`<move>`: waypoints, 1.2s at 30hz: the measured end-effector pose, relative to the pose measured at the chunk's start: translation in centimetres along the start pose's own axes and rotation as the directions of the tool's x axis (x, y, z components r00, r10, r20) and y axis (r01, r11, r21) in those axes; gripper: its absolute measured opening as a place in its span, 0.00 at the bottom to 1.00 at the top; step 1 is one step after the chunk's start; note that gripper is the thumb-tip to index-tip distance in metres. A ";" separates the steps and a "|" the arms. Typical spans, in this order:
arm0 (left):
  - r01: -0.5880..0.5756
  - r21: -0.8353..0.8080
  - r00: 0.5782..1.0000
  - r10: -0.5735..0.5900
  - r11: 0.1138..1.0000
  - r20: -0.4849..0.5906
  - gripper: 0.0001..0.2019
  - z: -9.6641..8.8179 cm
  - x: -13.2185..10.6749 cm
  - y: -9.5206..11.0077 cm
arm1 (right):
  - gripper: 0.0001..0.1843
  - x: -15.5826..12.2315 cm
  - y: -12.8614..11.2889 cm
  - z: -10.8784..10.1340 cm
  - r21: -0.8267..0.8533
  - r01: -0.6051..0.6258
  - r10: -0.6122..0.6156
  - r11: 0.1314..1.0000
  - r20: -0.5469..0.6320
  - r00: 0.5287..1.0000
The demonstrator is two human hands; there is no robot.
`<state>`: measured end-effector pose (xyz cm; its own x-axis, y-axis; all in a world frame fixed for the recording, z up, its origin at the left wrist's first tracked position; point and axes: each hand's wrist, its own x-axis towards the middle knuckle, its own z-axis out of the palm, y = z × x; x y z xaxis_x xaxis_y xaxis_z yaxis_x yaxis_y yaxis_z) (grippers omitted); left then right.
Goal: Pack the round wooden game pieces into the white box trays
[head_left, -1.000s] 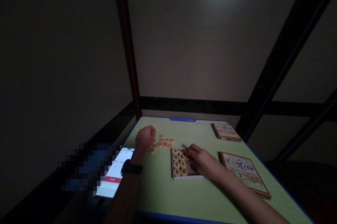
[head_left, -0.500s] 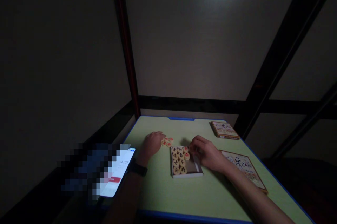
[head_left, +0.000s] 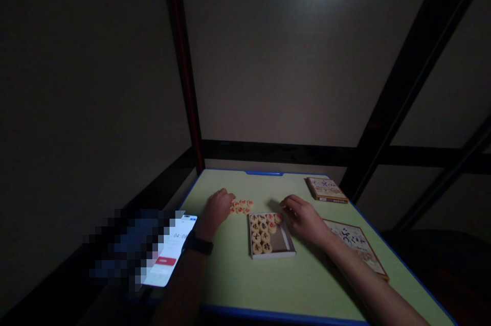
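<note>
Left hand (head_left: pixel 218 208) bent close beside loose red-marked discs (head_left: pixel 240 210) on the green bench (head_left: pixel 230 285), right hand (head_left: pixel 302 216) half-curled beside the part-filled box (head_left: pixel 274 255) — from here, I can't tell whether either grips anything.

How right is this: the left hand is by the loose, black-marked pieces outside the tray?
Only the colour is wrong: the head view shows red markings on the loose pieces. The left hand is by them, outside the tray.

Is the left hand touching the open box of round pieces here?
Apart: the head view shows a strip of green tabletop between the left hand and the open box.
</note>
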<state>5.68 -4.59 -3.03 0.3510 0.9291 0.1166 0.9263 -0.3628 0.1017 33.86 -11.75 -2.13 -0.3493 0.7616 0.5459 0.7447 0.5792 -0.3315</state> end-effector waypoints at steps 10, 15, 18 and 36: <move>0.051 -0.148 0.998 -0.053 0.988 -0.016 0.14 -0.8 0.2 -0.9 | 0.10 0.6 -1.3 0.2 0.053 -0.001 -0.002 0.999 0.062 0.998; 0.166 -0.147 0.985 -0.171 0.975 -0.021 0.17 -2.1 0.1 -1.0 | 0.12 4.9 -2.2 1.3 0.005 -0.007 0.006 1.000 0.198 0.980; 0.191 -0.110 0.981 -0.191 0.975 0.006 0.17 -2.2 -0.2 -0.6 | 0.17 8.4 -2.5 2.7 -0.087 -0.018 0.049 0.996 0.366 0.929; 0.181 -0.046 0.982 -0.183 0.982 -0.039 0.15 -2.8 -0.7 0.6 | 0.20 11.0 -2.5 4.6 -0.138 0.052 0.033 0.989 0.555 0.831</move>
<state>5.66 -5.65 -0.27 0.1696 0.9762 0.1349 0.9673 -0.1911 0.1667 25.56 -3.49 1.15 -0.5810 0.8137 0.0157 0.7968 0.5726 -0.1930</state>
